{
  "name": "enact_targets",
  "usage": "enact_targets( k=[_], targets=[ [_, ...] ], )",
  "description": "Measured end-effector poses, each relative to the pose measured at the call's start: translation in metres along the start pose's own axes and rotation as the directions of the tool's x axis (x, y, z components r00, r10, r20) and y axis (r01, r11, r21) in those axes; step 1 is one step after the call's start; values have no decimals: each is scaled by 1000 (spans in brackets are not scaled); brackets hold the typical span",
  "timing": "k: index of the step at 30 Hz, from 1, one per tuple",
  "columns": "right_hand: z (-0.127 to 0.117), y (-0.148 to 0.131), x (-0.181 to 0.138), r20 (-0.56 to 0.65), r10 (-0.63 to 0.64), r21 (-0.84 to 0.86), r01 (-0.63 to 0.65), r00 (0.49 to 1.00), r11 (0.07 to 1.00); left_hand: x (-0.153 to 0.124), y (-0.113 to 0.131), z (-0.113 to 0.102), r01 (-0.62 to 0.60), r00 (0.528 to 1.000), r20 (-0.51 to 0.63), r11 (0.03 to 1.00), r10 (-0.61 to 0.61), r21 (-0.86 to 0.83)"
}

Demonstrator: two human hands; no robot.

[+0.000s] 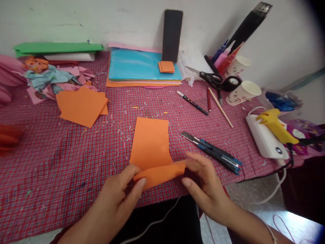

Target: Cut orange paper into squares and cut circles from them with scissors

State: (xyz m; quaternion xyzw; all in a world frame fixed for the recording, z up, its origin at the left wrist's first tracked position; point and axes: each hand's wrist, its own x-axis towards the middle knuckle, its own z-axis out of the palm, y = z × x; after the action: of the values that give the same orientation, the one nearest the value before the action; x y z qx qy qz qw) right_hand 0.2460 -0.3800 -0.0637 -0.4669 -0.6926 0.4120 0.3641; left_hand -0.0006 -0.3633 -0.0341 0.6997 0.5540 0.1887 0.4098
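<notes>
Pinching with left hand (119, 193) and right hand (203, 184), fingertips closed on the folded near edge of the orange paper (151, 142), right at the table's front edge. Red checked cloth (63, 159) open to the left; utility knives (213, 152) just beside on the right. White wall (101, 17) behind. Two paper cups (245, 91) far right, insides unseen.

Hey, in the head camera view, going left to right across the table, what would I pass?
From the left: green paper stack → loose orange sheets → folded orange sheet → blue utility knives → yellow glue gun.
</notes>
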Motion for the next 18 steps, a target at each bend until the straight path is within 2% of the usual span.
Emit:
enact_targets(
  k=[1,3,5,6,8,10,14,18],
  targets=[
    [-1,0,-1,18,-32,-28,33,999,999,3,0,0,49,999,-16,999,-49,-20],
    [-4,0,2,138,-76,-125,94,988,988,8,-1,1,107,994,-31,992,-109,-59],
    [-6,-3,8,269,-56,-208,115,961,971,8,-3,2,119,990,-70,988,-126,-102],
    [-6,-4,12,296,-42,-225,113,954,968,7,-5,3,107,987,-105,987,-120,-121],
    [-5,-7,19,279,-21,-221,86,960,971,2,-9,5,48,979,-191,991,-72,-129],
    [-2,-9,24,250,-2,-198,53,968,979,-3,-15,6,-48,971,-237,997,31,-68],
    [2,-9,27,197,7,-197,32,980,980,-9,-27,5,-222,961,-149,970,234,94],
    [5,-7,29,147,-3,-261,42,989,964,-9,-33,7,-251,956,-119,957,269,147]
  ],
)
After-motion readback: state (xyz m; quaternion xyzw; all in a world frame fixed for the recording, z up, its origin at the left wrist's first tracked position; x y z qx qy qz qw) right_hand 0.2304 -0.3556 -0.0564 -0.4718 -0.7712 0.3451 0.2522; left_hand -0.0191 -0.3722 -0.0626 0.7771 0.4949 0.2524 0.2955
